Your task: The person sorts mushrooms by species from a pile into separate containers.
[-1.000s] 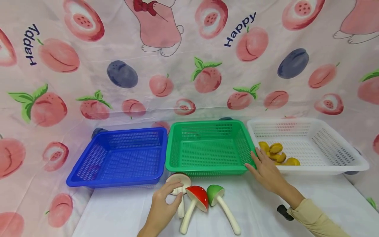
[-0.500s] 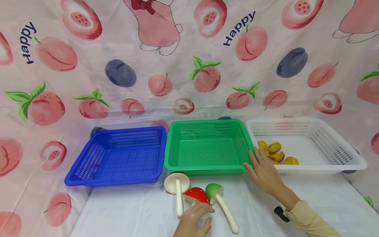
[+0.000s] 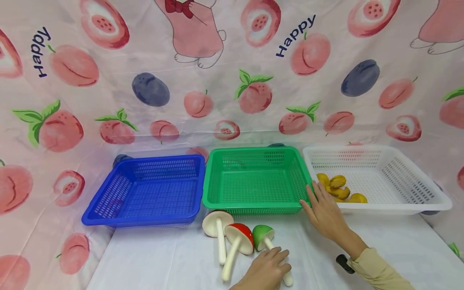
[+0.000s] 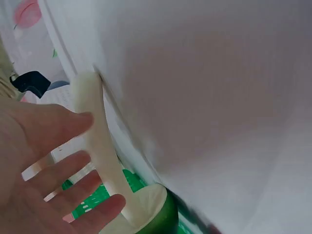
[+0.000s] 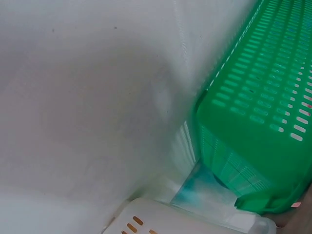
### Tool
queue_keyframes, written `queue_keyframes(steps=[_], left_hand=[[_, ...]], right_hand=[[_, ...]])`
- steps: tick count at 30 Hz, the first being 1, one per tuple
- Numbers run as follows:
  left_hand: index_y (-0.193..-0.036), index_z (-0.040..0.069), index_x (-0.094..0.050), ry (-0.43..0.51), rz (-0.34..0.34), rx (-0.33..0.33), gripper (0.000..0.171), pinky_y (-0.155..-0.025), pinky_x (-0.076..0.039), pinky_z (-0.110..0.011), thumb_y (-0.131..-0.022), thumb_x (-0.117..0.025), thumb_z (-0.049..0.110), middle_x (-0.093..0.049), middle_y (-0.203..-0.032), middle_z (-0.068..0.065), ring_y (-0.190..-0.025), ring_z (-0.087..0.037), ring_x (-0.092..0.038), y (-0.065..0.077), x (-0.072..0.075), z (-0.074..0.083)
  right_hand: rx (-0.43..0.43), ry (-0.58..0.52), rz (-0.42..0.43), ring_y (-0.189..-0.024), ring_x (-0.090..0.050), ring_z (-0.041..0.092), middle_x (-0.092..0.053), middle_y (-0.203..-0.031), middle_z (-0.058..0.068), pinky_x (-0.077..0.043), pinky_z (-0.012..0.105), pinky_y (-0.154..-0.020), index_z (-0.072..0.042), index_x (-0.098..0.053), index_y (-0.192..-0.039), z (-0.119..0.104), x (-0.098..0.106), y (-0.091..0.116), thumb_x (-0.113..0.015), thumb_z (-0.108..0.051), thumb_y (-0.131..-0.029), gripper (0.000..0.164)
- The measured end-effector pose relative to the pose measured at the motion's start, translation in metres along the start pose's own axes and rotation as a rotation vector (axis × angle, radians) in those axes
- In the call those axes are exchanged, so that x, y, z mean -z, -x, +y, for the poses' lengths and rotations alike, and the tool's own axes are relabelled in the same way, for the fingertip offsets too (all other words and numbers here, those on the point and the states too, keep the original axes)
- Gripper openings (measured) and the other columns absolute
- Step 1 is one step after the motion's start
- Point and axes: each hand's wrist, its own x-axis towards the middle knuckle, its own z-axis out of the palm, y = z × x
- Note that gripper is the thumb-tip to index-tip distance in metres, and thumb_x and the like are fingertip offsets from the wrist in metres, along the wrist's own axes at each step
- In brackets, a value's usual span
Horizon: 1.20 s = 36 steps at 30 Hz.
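My left hand (image 3: pixel 266 268) is over the stem of the green-capped toy mushroom (image 3: pixel 263 237). In the left wrist view its fingers (image 4: pixel 73 168) are spread and lie beside the pale stem (image 4: pixel 100 131), not curled round it; whether they touch is unclear. A red-capped toy mushroom (image 3: pixel 241 238) and a pale-capped toy mushroom (image 3: pixel 217 224) lie to the left. My right hand (image 3: pixel 326 215) rests with straight fingers on the adjoining rims of the green basket (image 3: pixel 253 208) and the white basket (image 3: pixel 391 208). The right wrist view shows mostly the green basket's wall (image 5: pixel 243 131).
Several yellow objects (image 3: pixel 337 187) lie in the white basket's left front corner. A blue basket (image 3: pixel 145 221) stands at the left. Behind the baskets hangs a fruit-print cloth (image 3: pixel 217 80); a white cloth (image 3: pixel 163 257) covers the table.
My left hand has moved right, from the pale-capped mushroom past the red-capped one to the green-capped one. The red-capped mushroom has shifted slightly. My right hand stays on the basket rims.
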Motion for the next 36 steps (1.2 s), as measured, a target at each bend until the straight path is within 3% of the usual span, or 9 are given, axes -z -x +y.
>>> queue_keyframes(steps=[3, 7, 11, 17, 20, 24, 31, 36], left_hand=[[-0.086, 0.028, -0.072, -0.082, -0.033, -0.004, 0.019, -0.075, -0.048, -0.016, -0.069, -0.077, 0.02, -0.065, -0.096, 0.009, -0.095, -0.008, -0.057, -0.007, 0.001, -0.001], [-0.083, 0.028, -0.071, -0.076, -0.091, 0.004, 0.025, -0.061, -0.041, -0.01, -0.063, -0.081, 0.017, -0.058, -0.08, 0.012, -0.08, -0.003, -0.051, -0.013, 0.005, -0.002], [-0.084, 0.03, -0.072, -0.101, -0.117, -0.02, 0.025, -0.061, -0.038, -0.01, -0.064, -0.082, 0.019, -0.059, -0.08, 0.014, -0.079, -0.003, -0.05, -0.013, 0.006, -0.004], [-0.085, 0.034, -0.072, -0.127, -0.121, -0.032, 0.017, -0.061, -0.035, -0.015, -0.074, -0.077, 0.022, -0.061, -0.08, 0.018, -0.076, -0.003, -0.048, -0.013, 0.0, -0.005], [-0.087, 0.036, -0.072, -0.163, -0.085, -0.038, 0.013, -0.058, -0.034, -0.017, -0.081, -0.071, 0.025, -0.061, -0.083, 0.018, -0.077, -0.003, -0.048, -0.016, 0.001, -0.006], [-0.093, 0.036, -0.071, -0.166, 0.001, -0.036, 0.014, -0.055, -0.031, -0.016, -0.085, -0.066, 0.026, -0.063, -0.091, 0.018, -0.085, -0.004, -0.051, -0.021, 0.014, -0.008], [-0.101, 0.03, -0.071, -0.019, 0.157, -0.01, 0.033, -0.06, -0.033, -0.013, -0.075, -0.076, 0.01, -0.065, -0.099, 0.014, -0.09, -0.005, -0.054, -0.034, 0.056, -0.02], [-0.102, 0.02, -0.072, 0.088, 0.308, -0.011, 0.026, -0.083, -0.046, -0.015, -0.079, -0.075, 0.008, -0.065, -0.1, 0.008, -0.098, -0.009, -0.056, -0.037, 0.085, -0.038]], right_hand=[[0.008, 0.008, 0.015, -0.131, -0.029, 0.051, -0.033, -0.141, 0.035, -0.033, 0.064, -0.1, 0.014, -0.043, -0.134, 0.0, -0.001, 0.0, -0.046, -0.03, -0.1, 0.055], [0.017, 0.017, 0.034, -0.13, -0.031, 0.05, -0.035, -0.14, 0.035, -0.035, 0.064, -0.098, 0.014, -0.044, -0.133, 0.0, -0.002, 0.0, -0.047, -0.029, -0.099, 0.055], [0.019, 0.022, 0.039, -0.129, -0.032, 0.051, -0.036, -0.14, 0.035, -0.035, 0.064, -0.098, 0.014, -0.045, -0.132, 0.0, -0.003, 0.0, -0.048, -0.03, -0.099, 0.055], [0.004, 0.017, 0.025, -0.131, -0.03, 0.05, -0.034, -0.141, 0.034, -0.034, 0.066, -0.097, 0.013, -0.044, -0.134, -0.001, -0.003, 0.001, -0.046, -0.03, -0.1, 0.055], [-0.001, 0.015, 0.023, -0.131, -0.029, 0.049, -0.033, -0.142, 0.034, -0.034, 0.066, -0.097, 0.013, -0.043, -0.134, -0.001, -0.003, 0.001, -0.046, -0.03, -0.1, 0.055], [-0.001, 0.017, 0.023, -0.131, -0.03, 0.05, -0.034, -0.142, 0.034, -0.035, 0.066, -0.097, 0.012, -0.044, -0.134, 0.0, -0.005, 0.001, -0.047, -0.031, -0.099, 0.055], [-0.003, 0.02, 0.04, -0.13, -0.03, 0.05, -0.034, -0.141, 0.034, -0.035, 0.066, -0.096, 0.012, -0.044, -0.134, 0.0, -0.005, 0.002, -0.047, -0.031, -0.099, 0.055], [-0.011, 0.017, 0.041, -0.131, -0.029, 0.049, -0.034, -0.142, 0.033, -0.034, 0.066, -0.096, 0.011, -0.045, -0.134, 0.001, -0.007, 0.001, -0.046, -0.032, -0.1, 0.056]])
